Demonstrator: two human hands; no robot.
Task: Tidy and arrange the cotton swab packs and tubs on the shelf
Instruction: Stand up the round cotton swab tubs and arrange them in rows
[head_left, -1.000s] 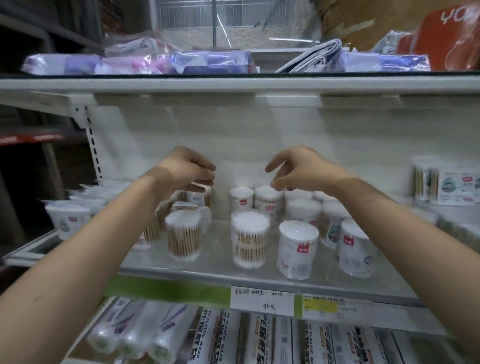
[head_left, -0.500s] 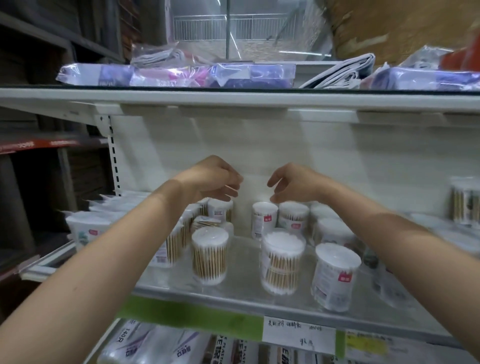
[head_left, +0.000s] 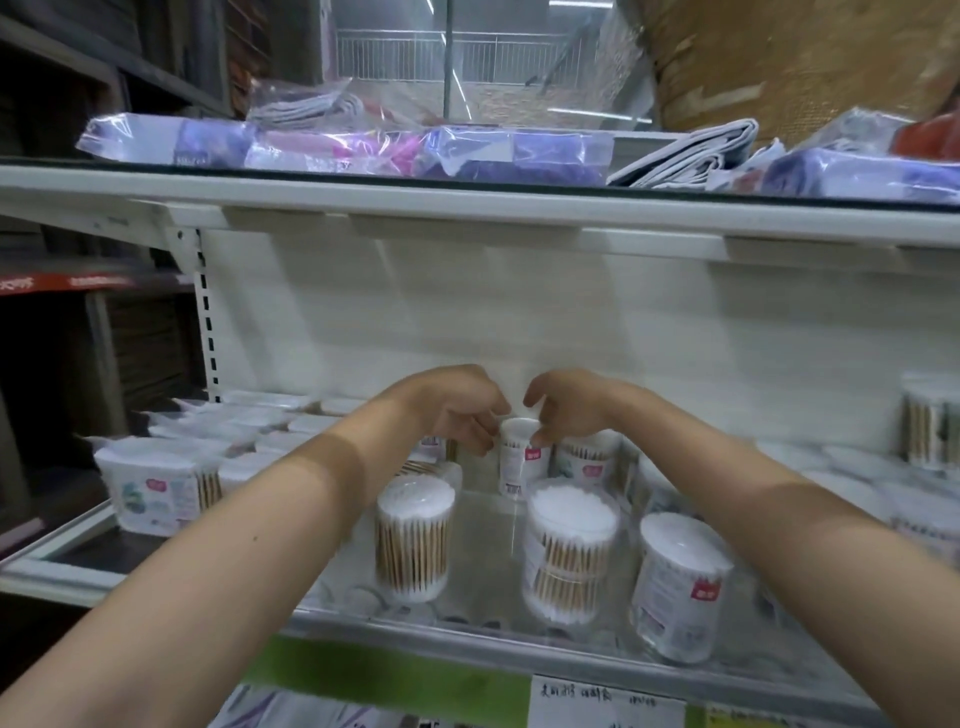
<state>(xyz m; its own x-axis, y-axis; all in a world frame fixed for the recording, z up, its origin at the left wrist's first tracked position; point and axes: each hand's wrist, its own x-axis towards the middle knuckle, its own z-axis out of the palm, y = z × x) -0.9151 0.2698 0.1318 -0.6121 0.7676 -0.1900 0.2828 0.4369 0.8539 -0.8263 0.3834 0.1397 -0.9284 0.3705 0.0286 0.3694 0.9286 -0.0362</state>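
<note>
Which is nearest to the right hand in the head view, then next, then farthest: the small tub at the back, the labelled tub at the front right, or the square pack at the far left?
1. Small tub, at the back, touched by the right hand.
2. Labelled tub, front right.
3. Square pack, far left.

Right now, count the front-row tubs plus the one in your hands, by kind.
Clear tubs, sticks showing: 2
White-labelled front tub: 1
Back tub, white-labelled, held by left hand and right hand: 1
Total: 4
</note>
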